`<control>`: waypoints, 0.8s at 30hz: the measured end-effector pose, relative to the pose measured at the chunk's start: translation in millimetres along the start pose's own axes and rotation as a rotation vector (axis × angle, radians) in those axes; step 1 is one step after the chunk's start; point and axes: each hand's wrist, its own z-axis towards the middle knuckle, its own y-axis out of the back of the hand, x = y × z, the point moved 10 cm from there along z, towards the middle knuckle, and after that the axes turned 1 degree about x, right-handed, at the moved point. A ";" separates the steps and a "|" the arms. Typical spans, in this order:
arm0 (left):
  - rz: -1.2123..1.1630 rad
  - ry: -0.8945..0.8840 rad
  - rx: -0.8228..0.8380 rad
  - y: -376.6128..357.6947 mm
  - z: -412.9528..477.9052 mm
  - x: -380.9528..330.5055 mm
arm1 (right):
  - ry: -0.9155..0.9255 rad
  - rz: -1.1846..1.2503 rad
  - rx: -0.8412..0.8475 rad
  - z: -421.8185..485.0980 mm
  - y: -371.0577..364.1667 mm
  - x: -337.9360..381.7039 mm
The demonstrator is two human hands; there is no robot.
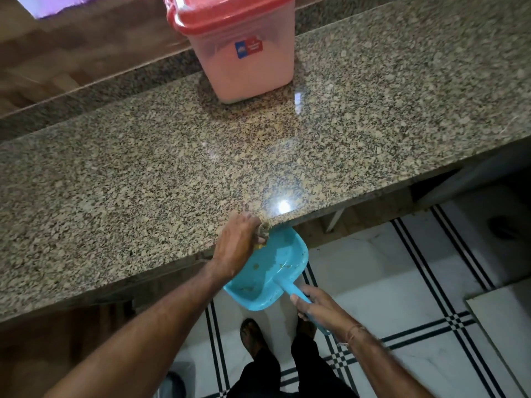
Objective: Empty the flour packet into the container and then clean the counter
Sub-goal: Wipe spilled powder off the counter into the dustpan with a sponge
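Note:
A pink plastic container (244, 53) with a red lid closed on it stands at the back of the speckled granite counter (143, 173). My left hand (235, 242) rests at the counter's front edge, shut on a small greyish cloth or sponge (263, 229) that is mostly hidden by my fingers. Just below that edge hangs a blue dustpan (267, 271) with a few crumbs and specks in it. My right hand (316, 307) is shut on the dustpan's handle. No flour packet is in view.
Below the counter's edge lies a white tiled floor (402, 282) with black double stripes. My feet and dark trousers (287, 369) are at the bottom. A wooden surface (57, 58) lies beyond the counter's back ledge. Dark cabinet space opens under the counter at right.

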 end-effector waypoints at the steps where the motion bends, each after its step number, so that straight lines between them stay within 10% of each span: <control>1: -0.005 -0.023 0.033 -3.0 -7.7 -4.9 | 0.004 0.012 0.001 -0.3 -1.1 1.0; 11: 0.007 0.323 -0.046 22.0 4.7 48.8 | 0.043 -0.009 0.028 4.3 -4.8 6.8; 19: -0.120 0.274 -0.007 11.6 46.9 21.5 | 0.014 0.017 0.012 5.9 -2.5 0.3; 24: -0.056 -0.048 0.051 10.9 40.6 -6.4 | 0.010 0.039 -0.009 4.9 6.3 -3.0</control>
